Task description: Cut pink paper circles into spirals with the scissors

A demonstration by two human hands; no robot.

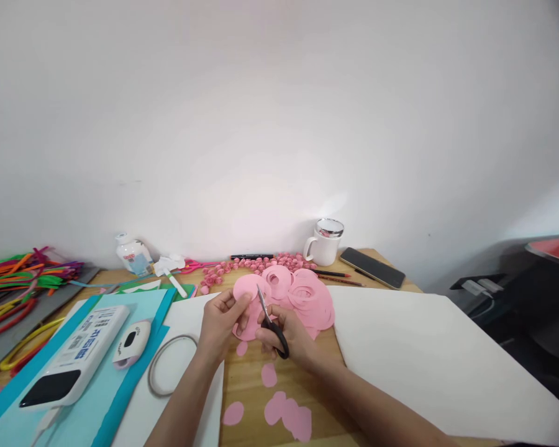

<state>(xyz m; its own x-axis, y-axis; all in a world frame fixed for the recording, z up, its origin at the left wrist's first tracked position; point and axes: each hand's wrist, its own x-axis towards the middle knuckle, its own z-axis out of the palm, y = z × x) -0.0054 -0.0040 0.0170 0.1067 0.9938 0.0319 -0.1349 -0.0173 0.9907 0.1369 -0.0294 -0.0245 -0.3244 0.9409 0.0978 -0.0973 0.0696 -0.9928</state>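
Between its thumb and fingers my left hand [224,320] pinches a round pink paper disc [246,285]. My right hand [286,335] grips a pair of scissors [276,329] with black handles, fingers in the loops. The blades point up and lie over the right edge of the disc. Behind both hands spreads a heap of pink paper rings and circles [312,298]. Several small pink paper ovals [269,375] lie on the wood nearer to me, some overlapping.
Along the wall are small rolled pink paper pieces [286,259], a black marker [251,256], a white mug [328,243] and a phone [372,268]. A white power bank [84,347] rests on blue paper at left, beside pipe cleaners [28,273]. White sheets [419,347] flank the hands.
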